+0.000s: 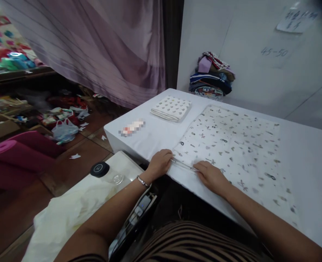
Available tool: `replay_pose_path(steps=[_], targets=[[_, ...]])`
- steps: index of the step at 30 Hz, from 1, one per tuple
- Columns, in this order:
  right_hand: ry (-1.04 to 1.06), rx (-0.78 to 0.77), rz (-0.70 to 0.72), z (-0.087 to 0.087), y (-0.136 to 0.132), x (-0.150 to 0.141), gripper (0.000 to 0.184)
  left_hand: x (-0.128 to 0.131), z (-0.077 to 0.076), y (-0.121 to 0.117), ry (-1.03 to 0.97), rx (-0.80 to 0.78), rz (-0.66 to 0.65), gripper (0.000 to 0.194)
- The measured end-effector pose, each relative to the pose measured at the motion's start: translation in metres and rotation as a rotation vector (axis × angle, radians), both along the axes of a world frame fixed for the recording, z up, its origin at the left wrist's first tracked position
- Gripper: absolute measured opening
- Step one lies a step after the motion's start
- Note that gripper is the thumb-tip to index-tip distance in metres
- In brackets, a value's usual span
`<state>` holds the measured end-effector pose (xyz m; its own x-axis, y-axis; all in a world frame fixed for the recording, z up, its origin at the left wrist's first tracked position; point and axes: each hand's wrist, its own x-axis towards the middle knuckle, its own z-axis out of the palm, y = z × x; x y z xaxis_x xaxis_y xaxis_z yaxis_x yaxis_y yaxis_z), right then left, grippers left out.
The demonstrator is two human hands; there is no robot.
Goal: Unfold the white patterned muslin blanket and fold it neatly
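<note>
Printed cloth (237,142), white with little plant-looking motifs, is spread pretty flat on the white-covered table (316,160), mostly beyond my right hand (211,177) and off to its right. Both hands are on its near edge: left hand (161,161) has the near-left corner pinched, and the right one grips the edge just beside it, thumb and fingers closed, a few layers showing between them. Straight out past the left hand there's a folded heart-print cloth (171,109), and a pixelated item (132,127) sits nearer, a bit further left. Way beyond the right hand, a pile of folded fabrics (211,78) leans by the wall. Black round lid (99,169)? Left of my left hand, on a lower surface.
</note>
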<state>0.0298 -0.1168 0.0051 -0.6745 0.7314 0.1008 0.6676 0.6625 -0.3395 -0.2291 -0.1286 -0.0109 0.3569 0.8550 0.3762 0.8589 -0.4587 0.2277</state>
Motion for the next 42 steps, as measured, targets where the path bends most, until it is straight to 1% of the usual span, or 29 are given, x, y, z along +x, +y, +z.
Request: replay_pose_path(steps=[3,6,10,13,17,21,24,27,30,33,34,38,42], targets=[[0.093,-0.109,-0.012,0.001,0.008,0.004,0.028,0.004,0.005,-0.001,0.148,0.031,-0.007,0.022],[0.145,-0.157,-0.018,0.004,0.012,0.003,0.026,0.009,0.009,-0.001,0.236,0.095,-0.042,0.023],[0.155,-0.155,-0.014,0.004,0.013,0.001,0.025,0.016,0.014,0.001,0.278,0.165,-0.150,0.016],[0.174,-0.165,-0.015,0.002,0.015,0.001,0.026,0.023,0.016,0.004,0.305,0.189,-0.224,0.015],[0.185,-0.174,-0.040,0.000,0.017,0.000,0.025,0.033,0.014,0.007,0.311,0.204,-0.248,0.016],[0.176,-0.157,-0.038,0.002,0.013,-0.002,0.023,0.039,0.011,0.007,0.305,0.197,-0.267,0.015],[0.215,-0.133,0.000,0.003,0.008,-0.003,0.020,0.037,0.010,0.001,0.269,0.217,-0.271,0.014],[0.226,-0.092,0.022,0.002,0.005,-0.006,0.021,0.033,0.010,-0.004,0.241,0.241,-0.260,0.014],[0.198,-0.038,-0.019,0.000,0.003,-0.010,0.020,0.032,0.009,-0.006,0.226,0.250,-0.250,0.014],[0.147,0.047,-0.075,-0.001,0.001,-0.013,0.022,0.031,0.007,-0.006,0.203,0.255,-0.241,0.014],[0.113,0.075,-0.070,-0.001,0.000,-0.015,0.023,0.030,0.006,-0.007,0.194,0.254,-0.242,0.014],[-0.021,0.148,0.041,-0.001,-0.007,-0.017,0.025,0.029,0.005,-0.007,0.172,0.231,-0.254,0.014],[-0.072,0.216,0.070,-0.003,-0.011,-0.018,0.025,0.029,0.006,-0.006,0.144,0.206,-0.273,0.013]])
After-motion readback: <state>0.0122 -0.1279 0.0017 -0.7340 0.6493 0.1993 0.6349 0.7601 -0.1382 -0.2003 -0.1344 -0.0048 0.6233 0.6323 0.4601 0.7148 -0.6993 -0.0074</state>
